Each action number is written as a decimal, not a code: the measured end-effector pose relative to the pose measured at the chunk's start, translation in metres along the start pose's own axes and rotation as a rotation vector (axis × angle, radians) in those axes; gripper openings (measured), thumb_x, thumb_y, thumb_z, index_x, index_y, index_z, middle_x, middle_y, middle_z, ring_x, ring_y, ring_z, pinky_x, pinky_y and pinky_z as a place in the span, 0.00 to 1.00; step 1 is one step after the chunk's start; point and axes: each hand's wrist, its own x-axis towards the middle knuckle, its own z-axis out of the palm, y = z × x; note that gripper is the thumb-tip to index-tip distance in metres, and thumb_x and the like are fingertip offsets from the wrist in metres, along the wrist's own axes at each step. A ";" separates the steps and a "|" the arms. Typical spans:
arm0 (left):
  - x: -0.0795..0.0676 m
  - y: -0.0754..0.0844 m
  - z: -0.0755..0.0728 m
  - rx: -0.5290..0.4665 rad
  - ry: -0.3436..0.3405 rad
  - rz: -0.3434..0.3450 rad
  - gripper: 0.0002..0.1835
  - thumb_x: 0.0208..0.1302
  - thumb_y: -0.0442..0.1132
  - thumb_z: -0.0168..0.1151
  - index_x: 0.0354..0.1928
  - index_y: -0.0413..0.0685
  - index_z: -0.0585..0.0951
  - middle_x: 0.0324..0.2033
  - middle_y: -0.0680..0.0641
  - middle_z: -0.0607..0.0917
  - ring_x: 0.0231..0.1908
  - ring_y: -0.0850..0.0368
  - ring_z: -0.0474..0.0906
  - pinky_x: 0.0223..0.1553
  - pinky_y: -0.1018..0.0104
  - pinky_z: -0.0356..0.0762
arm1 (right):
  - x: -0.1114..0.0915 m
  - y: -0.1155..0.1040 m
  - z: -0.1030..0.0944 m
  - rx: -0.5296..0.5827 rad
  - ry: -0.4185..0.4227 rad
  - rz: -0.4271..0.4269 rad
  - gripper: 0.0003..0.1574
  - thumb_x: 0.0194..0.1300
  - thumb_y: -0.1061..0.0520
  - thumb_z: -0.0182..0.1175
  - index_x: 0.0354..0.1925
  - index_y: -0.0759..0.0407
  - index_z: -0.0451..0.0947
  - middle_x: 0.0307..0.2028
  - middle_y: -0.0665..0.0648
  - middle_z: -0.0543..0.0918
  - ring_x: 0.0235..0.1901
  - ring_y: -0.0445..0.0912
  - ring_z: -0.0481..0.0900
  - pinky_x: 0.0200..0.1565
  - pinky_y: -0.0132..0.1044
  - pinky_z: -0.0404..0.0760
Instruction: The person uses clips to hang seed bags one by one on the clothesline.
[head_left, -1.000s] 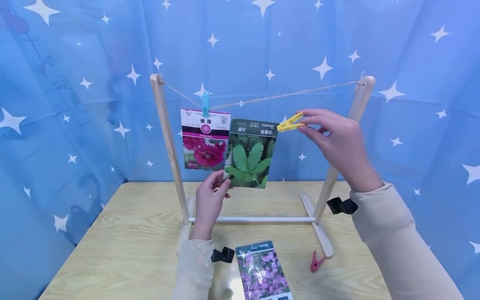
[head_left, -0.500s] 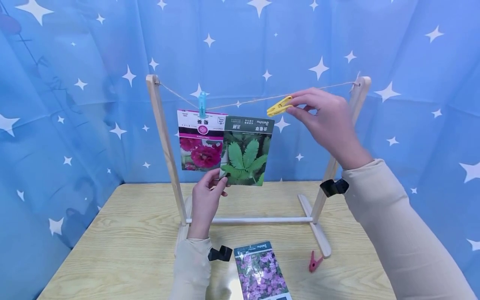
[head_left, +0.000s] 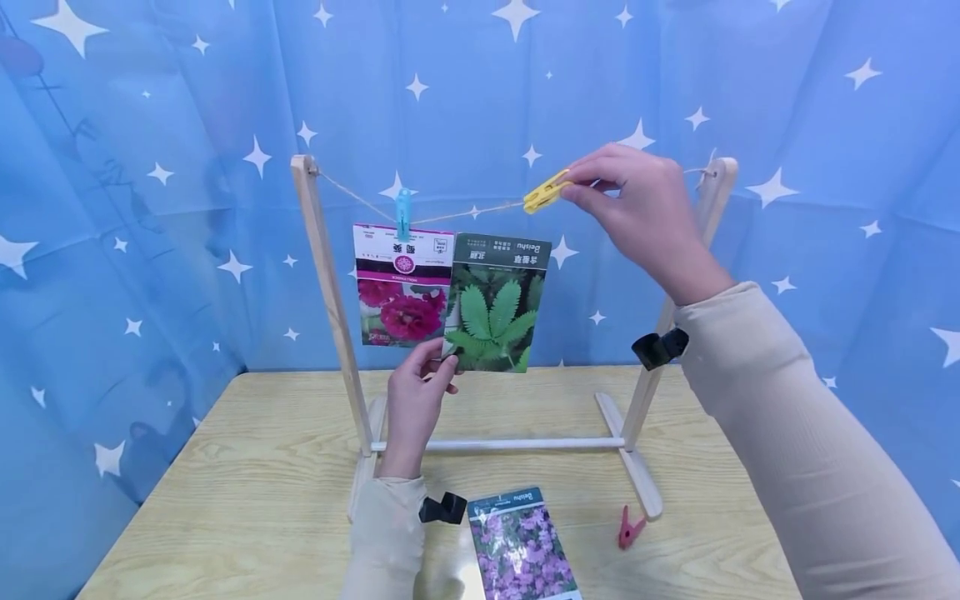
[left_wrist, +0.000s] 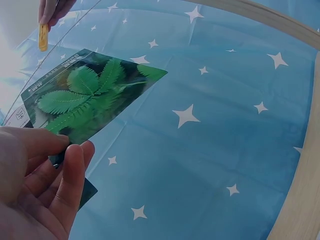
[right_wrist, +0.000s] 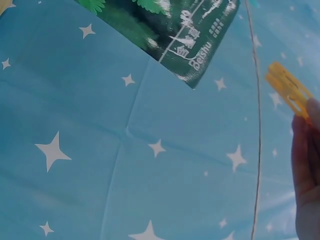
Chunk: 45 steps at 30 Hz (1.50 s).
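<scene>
My left hand [head_left: 417, 398] pinches the lower left corner of a green-leaf seed packet [head_left: 495, 312] between thumb and fingers. The packet stands upright just under the string [head_left: 468, 214], its left edge overlapping a pink-flower seed packet [head_left: 408, 287]. That pink packet hangs from the string by a blue clothespin [head_left: 403, 215]. Up and to the right, my right hand [head_left: 637, 204] pinches a yellow clothespin [head_left: 546, 192] by its handle end. In the right wrist view the yellow clothespin [right_wrist: 287, 87] is apart from both string and packet.
A wooden frame with two posts [head_left: 330, 292] holds the string over the table [head_left: 195, 483]. A purple-flower seed packet [head_left: 521, 546] lies at the front, with a red clothespin [head_left: 630, 527] to its right. A blue star-patterned curtain [head_left: 480, 100] closes off the back.
My right hand has moved up and to the left with the yellow clothespin, from beside the green packet's top corner to string height. The left hand keeps its hold, shifting only slightly.
</scene>
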 end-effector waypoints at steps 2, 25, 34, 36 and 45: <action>0.000 -0.001 0.000 -0.002 0.002 -0.003 0.15 0.57 0.46 0.60 0.47 0.55 0.77 0.33 0.50 0.81 0.26 0.54 0.78 0.27 0.61 0.78 | 0.003 0.000 0.000 -0.011 -0.012 -0.003 0.12 0.57 0.53 0.61 0.38 0.56 0.82 0.37 0.47 0.81 0.33 0.35 0.76 0.35 0.24 0.71; -0.002 0.002 0.003 0.005 -0.007 -0.036 0.15 0.58 0.44 0.60 0.48 0.54 0.77 0.34 0.49 0.81 0.24 0.53 0.78 0.28 0.62 0.78 | 0.034 -0.004 -0.002 -0.029 -0.330 0.048 0.08 0.61 0.55 0.57 0.38 0.53 0.80 0.35 0.47 0.78 0.35 0.39 0.73 0.39 0.32 0.71; -0.012 0.026 0.000 0.021 0.012 -0.016 0.13 0.59 0.37 0.58 0.48 0.46 0.77 0.34 0.45 0.81 0.25 0.49 0.78 0.27 0.65 0.78 | 0.040 -0.010 0.002 -0.021 -0.433 0.057 0.06 0.60 0.57 0.58 0.36 0.52 0.80 0.34 0.48 0.79 0.33 0.42 0.74 0.36 0.34 0.71; -0.013 0.027 0.000 0.024 0.013 -0.019 0.13 0.59 0.37 0.58 0.48 0.46 0.77 0.34 0.46 0.81 0.25 0.49 0.78 0.27 0.66 0.78 | 0.040 -0.011 0.004 -0.032 -0.443 0.046 0.06 0.60 0.57 0.58 0.36 0.52 0.81 0.34 0.48 0.79 0.32 0.42 0.74 0.35 0.35 0.70; -0.013 0.026 -0.002 -0.024 -0.004 0.001 0.13 0.59 0.36 0.59 0.47 0.45 0.77 0.35 0.45 0.80 0.28 0.45 0.77 0.29 0.57 0.78 | 0.044 -0.017 0.008 -0.052 -0.524 0.040 0.06 0.60 0.57 0.58 0.37 0.52 0.80 0.33 0.50 0.79 0.30 0.44 0.73 0.32 0.37 0.70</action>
